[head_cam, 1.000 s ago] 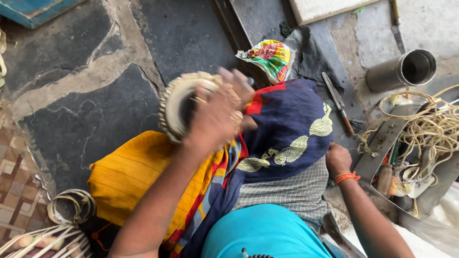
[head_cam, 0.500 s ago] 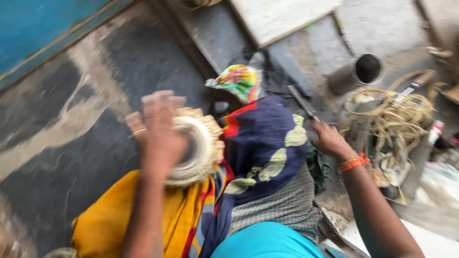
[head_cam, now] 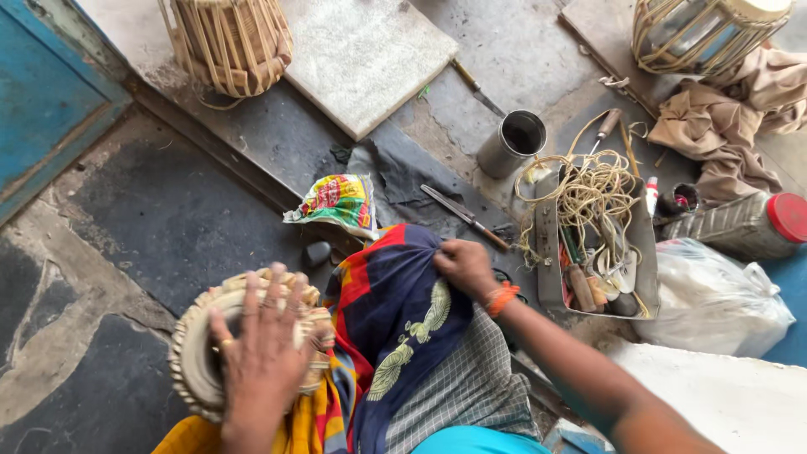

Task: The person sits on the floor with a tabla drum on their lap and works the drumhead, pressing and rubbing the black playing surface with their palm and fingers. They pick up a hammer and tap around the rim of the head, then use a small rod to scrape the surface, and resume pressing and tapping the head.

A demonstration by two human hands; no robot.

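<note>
Left hand (head_cam: 262, 353) flat, fingers spread over the woven drum (head_cam: 202, 361) on the lap. Right hand (head_cam: 464, 265) bunched on blue patterned cloth (head_cam: 403, 311), probably pinching it. Metal tray (head_cam: 546, 261) of cord further right.

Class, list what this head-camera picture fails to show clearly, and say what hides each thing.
- Face of the woven round drum: covered by the spread left hand.
- Right hand fingertips: buried in the dark blue patterned cloth.
- Inside of the metal cup: in shadow.
- Small tools in the grey tray: tangled under cord.
- Cane-bound barrel and its twin: tops cut off by the upper edge.
</note>
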